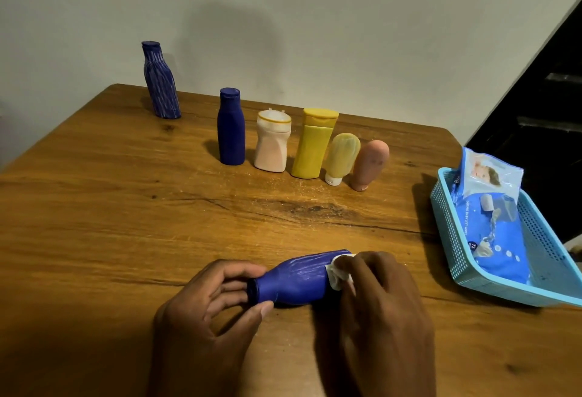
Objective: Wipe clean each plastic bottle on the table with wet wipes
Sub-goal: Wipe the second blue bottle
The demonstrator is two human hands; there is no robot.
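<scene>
A blue plastic bottle lies on its side near the front of the wooden table, cap end to the left. My left hand grips the bottle at its cap end. My right hand pinches a crumpled white wet wipe against the bottle's wider end. Farther back stand a streaked blue bottle, a plain blue bottle, a white bottle, a yellow bottle, a pale yellow tube and a pink tube.
A light blue plastic basket sits at the table's right edge and holds a blue pack of wet wipes. A pale wall rises behind the table. A dark opening lies at the far right.
</scene>
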